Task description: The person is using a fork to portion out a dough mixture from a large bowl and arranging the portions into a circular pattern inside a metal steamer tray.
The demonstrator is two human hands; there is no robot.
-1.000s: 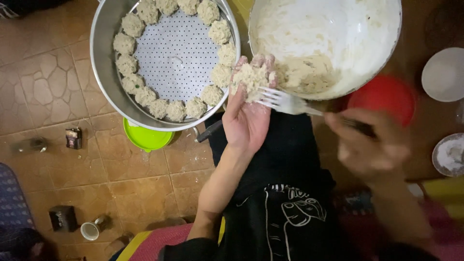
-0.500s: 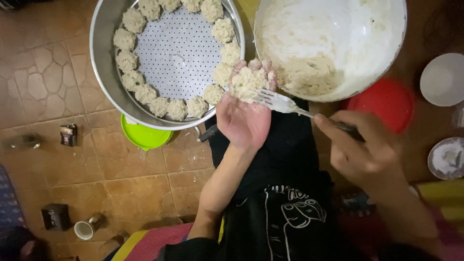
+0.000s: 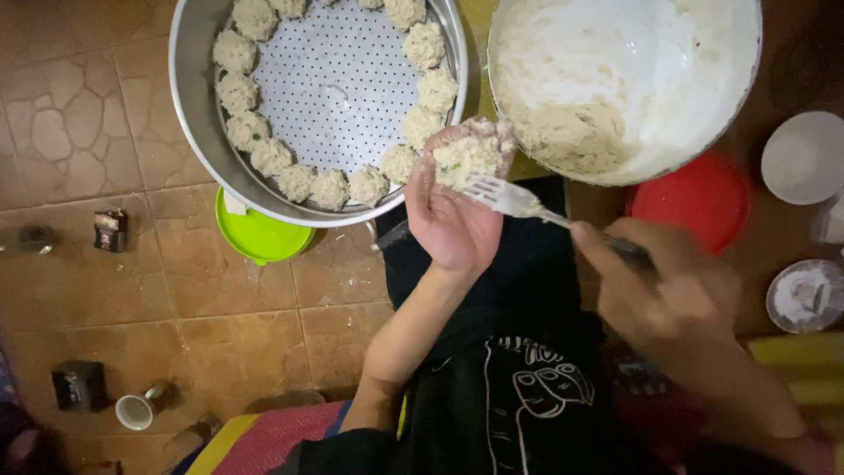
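My left hand [image 3: 453, 220] cupped a half-shaped dumpling [image 3: 466, 157] at 6 o'clock of the bowl [image 3: 738, 114]. My right hand [image 3: 673, 290] gripped the fork [image 3: 510, 198], packing filling. Next came pinching it closed, then steadily setting it in the steamer [image 3: 189, 105].

Tiled floor [image 3: 105, 290]: mug [image 3: 136, 411], green lid [image 3: 258, 233], red lid [image 3: 694, 198].

Left hand [image 3: 453, 215] cupping a dumpling [image 3: 466, 158], fork [image 3: 510, 198] in right hand [image 3: 673, 295] against it.
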